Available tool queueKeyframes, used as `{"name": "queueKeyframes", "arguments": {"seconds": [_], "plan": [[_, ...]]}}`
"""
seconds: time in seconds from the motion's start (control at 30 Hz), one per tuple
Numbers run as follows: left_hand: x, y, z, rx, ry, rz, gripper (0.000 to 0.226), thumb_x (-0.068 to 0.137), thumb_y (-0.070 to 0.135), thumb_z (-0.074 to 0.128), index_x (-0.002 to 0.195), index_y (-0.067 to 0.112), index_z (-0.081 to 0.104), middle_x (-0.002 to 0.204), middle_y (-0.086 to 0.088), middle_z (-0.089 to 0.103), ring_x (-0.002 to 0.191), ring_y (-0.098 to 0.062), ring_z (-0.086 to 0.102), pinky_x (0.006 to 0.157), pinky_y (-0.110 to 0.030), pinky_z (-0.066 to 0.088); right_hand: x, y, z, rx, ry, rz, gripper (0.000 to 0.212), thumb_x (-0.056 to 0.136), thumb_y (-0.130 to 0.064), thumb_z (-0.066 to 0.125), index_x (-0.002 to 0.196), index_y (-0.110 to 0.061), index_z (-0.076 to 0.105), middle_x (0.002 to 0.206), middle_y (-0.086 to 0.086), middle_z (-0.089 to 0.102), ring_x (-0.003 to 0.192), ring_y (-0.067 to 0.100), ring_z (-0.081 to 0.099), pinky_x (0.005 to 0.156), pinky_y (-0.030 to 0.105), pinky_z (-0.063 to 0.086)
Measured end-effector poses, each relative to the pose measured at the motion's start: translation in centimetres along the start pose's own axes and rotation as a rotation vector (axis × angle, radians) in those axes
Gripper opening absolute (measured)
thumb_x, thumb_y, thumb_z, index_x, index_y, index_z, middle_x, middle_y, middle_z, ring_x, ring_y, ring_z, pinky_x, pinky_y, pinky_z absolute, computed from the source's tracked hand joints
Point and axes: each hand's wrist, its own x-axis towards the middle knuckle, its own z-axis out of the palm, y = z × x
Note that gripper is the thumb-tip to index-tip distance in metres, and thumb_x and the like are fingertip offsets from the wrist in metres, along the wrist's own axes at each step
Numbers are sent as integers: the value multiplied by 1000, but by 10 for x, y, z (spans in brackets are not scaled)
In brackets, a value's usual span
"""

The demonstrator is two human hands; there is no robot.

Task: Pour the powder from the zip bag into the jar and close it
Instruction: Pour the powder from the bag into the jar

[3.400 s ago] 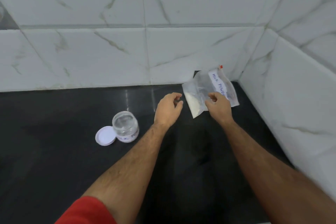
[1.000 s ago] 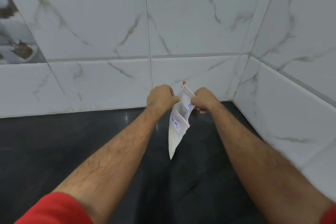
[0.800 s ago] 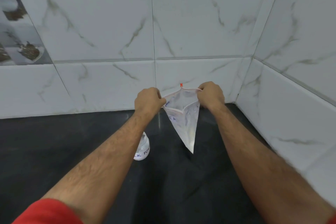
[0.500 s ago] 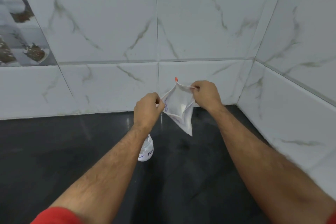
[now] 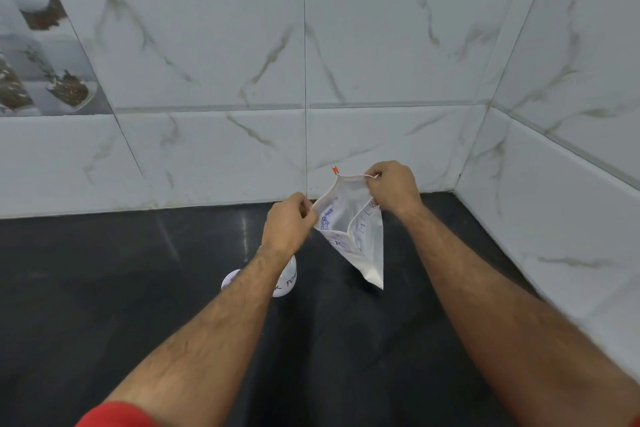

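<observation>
A clear zip bag (image 5: 360, 236) with blue writing and a small red slider hangs above the black counter, its mouth pulled open. White powder sits in its lower corner. My left hand (image 5: 289, 224) pinches the left lip of the mouth and my right hand (image 5: 393, 185) pinches the right lip. The clear jar (image 5: 289, 279) with blue lettering stands on the counter below my left forearm, mostly hidden by it. Its white lid (image 5: 230, 281) lies beside it on the left, partly covered by the arm.
The black counter (image 5: 104, 288) runs to a corner of white marble-look tiled walls (image 5: 381, 45) at the back and right. A picture tile (image 5: 38, 55) is on the wall at upper left.
Since a second ago both hands pulled the bag's mouth apart, from nearly flat to wide open. The bag has dropped slightly and the jar has come into view under my left arm.
</observation>
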Motion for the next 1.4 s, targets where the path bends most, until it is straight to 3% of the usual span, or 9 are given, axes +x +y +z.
{"name": "queueKeyframes", "arguments": {"seconds": [0.13,0.4,0.57,0.77,0.93,1.07,1.2,1.3,1.4], "plan": [[1,1,1,38,-147,48,30,87,32,67,116,24,63,84,9,69,70,-12,68,70,-35,60,-2,0,2,-71,-128,34,20,91,-10,56,91,-13,76,59,3,68,44,18,67,52,32,61],[-11,-19,1,55,-252,52,19,93,28,57,108,34,67,82,7,75,56,-13,67,63,-30,59,-13,-1,3,-267,-370,111,24,94,-16,51,106,-7,69,68,9,75,52,24,65,60,39,63],[-20,-27,0,60,-246,12,23,91,21,56,104,35,68,89,9,74,67,-14,69,55,-30,57,-25,-13,5,-9,-693,360,25,100,-14,49,116,5,52,78,19,78,61,25,75,49,33,60],[-31,-37,3,-13,-245,-64,45,87,3,41,82,35,73,73,-2,73,62,-23,69,68,-38,62,-21,-2,12,68,-347,310,25,94,-3,44,111,-12,61,72,11,69,52,18,66,57,35,61],[-40,-28,8,-134,-221,-70,36,91,5,44,94,27,73,88,0,76,65,-20,71,68,-22,59,-24,0,13,169,-364,333,13,98,-10,56,98,-7,69,68,13,68,55,21,69,57,34,62],[-43,-20,7,-79,-234,63,33,90,41,50,114,30,69,100,10,74,92,-15,68,86,-37,55,-28,-6,16,199,-358,349,17,97,-5,53,97,-1,69,67,16,69,57,24,70,63,38,63],[-47,-17,7,-9,-337,138,75,62,80,68,127,45,53,114,21,67,103,-1,63,89,-33,54,-32,-13,17,222,-380,388,23,99,-1,45,107,6,65,69,17,67,59,25,69,67,40,62],[-48,-19,10,171,-279,91,107,47,86,68,139,35,45,125,11,58,116,-10,54,96,-35,49,-35,-17,18,207,-387,395,27,101,-3,42,114,6,65,82,22,72,65,26,71,70,39,63],[-48,-18,12,110,-227,78,109,42,81,76,134,32,45,125,11,58,116,-13,58,92,-34,52,-38,-19,20,213,-403,393,28,100,-1,41,114,6,64,80,21,71,61,24,70,62,36,62]]}}
